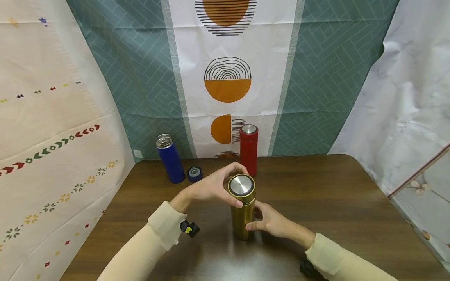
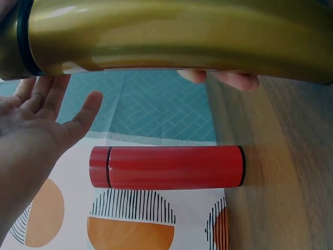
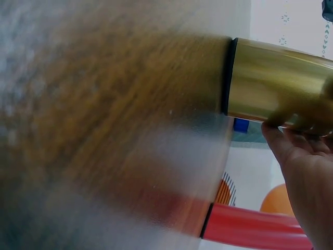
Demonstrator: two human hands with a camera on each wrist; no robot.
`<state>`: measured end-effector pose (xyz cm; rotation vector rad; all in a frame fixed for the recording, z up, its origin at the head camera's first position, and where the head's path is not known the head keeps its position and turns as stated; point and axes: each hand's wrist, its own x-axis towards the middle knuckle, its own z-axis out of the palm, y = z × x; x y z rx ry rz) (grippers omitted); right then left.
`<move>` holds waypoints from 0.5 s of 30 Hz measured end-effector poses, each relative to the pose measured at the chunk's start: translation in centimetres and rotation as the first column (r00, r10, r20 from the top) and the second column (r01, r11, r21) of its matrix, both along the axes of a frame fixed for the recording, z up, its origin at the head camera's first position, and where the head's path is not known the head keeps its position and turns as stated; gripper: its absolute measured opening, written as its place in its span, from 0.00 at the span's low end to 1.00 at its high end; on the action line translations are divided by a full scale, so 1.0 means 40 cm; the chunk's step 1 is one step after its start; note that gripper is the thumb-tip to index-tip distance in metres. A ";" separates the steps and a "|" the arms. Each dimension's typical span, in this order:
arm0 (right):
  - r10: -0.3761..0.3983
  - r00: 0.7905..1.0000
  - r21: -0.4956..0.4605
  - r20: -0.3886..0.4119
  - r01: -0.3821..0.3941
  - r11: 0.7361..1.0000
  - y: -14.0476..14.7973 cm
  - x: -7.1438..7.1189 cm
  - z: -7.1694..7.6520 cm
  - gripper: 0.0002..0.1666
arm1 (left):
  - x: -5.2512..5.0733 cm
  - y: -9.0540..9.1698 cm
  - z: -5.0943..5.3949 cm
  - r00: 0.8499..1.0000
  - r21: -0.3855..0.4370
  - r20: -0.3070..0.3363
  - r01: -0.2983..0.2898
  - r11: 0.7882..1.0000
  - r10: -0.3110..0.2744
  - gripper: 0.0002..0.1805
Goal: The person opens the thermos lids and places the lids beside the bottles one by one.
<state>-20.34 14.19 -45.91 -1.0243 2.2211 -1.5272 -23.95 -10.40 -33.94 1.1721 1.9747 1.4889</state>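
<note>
We see the left hand (image 1: 212, 185) curled around the top of a gold flask (image 1: 240, 222), upright mid-table on the table (image 1: 316, 187), the right hand (image 1: 272, 222) gripping its lower body from the right; a red flask (image 1: 249, 153) stands on the far side.

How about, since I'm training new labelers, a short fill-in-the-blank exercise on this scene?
The left grip and right grip hold the same ____ bottle.
The grip nearer that bottle's lid is the ____ one.
The open bottle beside the loose cap is coloured ____.
In the head view, the red bottle stands to the cap's ____.
Missing words: gold; left; blue; right.
</note>
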 end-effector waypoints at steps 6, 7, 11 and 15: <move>-0.001 1.000 0.001 -0.020 0.001 1.000 -0.001 -0.001 -0.003 0.35 | 0.007 0.004 -0.005 0.992 -0.013 -0.117 -0.045 0.999 0.043 0.36; -0.002 1.000 0.001 -0.020 0.002 1.000 -0.001 -0.001 -0.004 0.35 | 0.009 0.005 -0.005 0.991 -0.009 -0.124 -0.052 0.999 0.050 0.35; -0.003 1.000 0.002 -0.014 0.003 1.000 0.001 -0.002 -0.004 0.35 | 0.016 0.008 -0.006 0.992 0.005 -0.104 -0.073 0.997 0.073 0.35; -0.003 1.000 -0.001 0.003 0.003 1.000 -0.001 0.000 -0.001 0.35 | 0.019 0.002 -0.001 0.995 -0.010 -0.081 -0.055 0.998 0.054 0.36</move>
